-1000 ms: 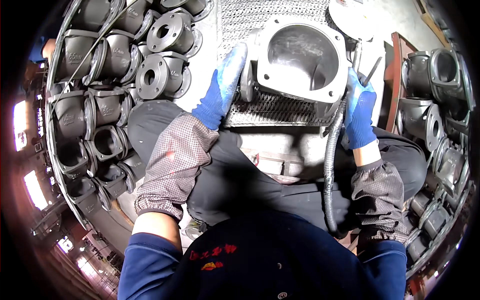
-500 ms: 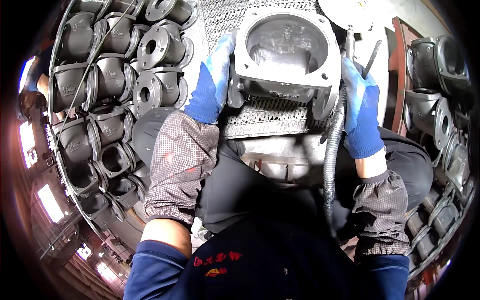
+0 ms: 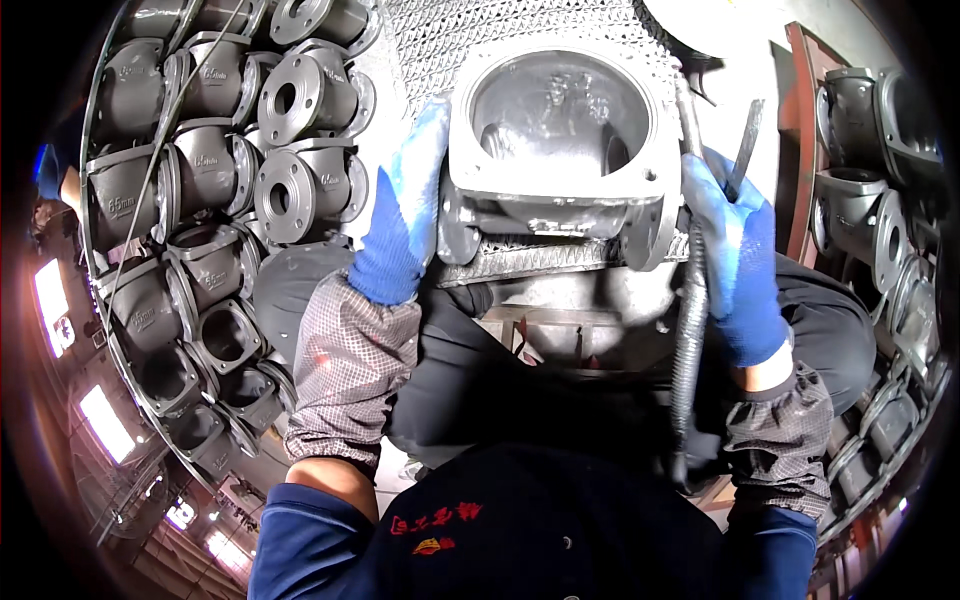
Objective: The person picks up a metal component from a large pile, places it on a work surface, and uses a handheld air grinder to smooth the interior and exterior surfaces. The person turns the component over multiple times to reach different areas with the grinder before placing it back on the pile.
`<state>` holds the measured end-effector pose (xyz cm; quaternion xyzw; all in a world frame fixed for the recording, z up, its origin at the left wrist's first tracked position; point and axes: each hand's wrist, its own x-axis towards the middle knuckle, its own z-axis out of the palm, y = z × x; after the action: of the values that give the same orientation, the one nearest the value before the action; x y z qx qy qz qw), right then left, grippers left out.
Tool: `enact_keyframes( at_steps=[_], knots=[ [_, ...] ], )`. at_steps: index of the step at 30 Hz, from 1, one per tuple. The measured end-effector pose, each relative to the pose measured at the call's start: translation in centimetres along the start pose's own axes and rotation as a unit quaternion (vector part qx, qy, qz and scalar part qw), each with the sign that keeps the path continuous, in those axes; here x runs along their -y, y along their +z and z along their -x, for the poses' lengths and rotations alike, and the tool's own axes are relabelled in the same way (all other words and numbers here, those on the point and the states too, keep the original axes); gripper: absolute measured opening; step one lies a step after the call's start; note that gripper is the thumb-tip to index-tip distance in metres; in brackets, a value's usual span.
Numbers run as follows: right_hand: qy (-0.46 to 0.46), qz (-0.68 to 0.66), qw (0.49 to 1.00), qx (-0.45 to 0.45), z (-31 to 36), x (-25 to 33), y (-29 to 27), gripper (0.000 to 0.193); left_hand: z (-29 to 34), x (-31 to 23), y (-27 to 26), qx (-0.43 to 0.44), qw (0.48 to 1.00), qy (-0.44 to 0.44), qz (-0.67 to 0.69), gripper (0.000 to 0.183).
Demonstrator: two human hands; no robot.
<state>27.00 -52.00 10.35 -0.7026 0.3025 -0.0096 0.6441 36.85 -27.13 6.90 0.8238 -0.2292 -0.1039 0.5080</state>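
A grey cast-metal valve body (image 3: 555, 215) stands on the metal mesh mat, its wide round opening facing up. My left hand (image 3: 405, 205), in a blue glove, grips its left flange, with the fingertips partly hidden. On the right, my gloved right hand (image 3: 735, 240) is closed around a dark metal bar (image 3: 746, 150) that sticks up past the thumb. Right beside these fingers, a slim metal tool (image 3: 688, 115) with a ribbed hose (image 3: 690, 330) runs down past the valve body toward my lap; whether the hand also grips it, I cannot tell.
Stacked grey valve castings (image 3: 210, 165) fill a rack on my left. More castings (image 3: 860, 215) stand on the right behind a reddish-brown metal edge (image 3: 800, 140). The mesh mat (image 3: 420, 45) lies under the work. A white round object (image 3: 700, 25) is at the top right.
The valve body and both hands sit slightly lower in the picture, as the view has shifted. The slim tool now leans closer to the valve body's right edge. Both hands keep their places.
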Motion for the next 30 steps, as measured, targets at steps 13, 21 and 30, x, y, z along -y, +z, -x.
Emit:
enact_keyframes(
  at_steps=[13, 21, 30],
  knots=[
    [-0.172, 0.433, 0.788, 0.402, -6.4, 9.8, 3.4, 0.041, 2.7, 2.3, -0.9, -0.010, 0.990, 0.082, -0.114, 0.034],
    [-0.097, 0.409, 0.809, 0.410, -7.3, 9.1, 5.4, 0.038, 3.2, 2.2, -1.0, 0.003, 0.990, 0.072, -0.121, 0.042],
    [-0.075, 0.397, 0.812, 0.421, -7.2, 8.9, 6.7, 0.035, 3.0, 1.4, -1.0, -0.035, 0.973, 0.127, -0.189, 0.038]
  ],
)
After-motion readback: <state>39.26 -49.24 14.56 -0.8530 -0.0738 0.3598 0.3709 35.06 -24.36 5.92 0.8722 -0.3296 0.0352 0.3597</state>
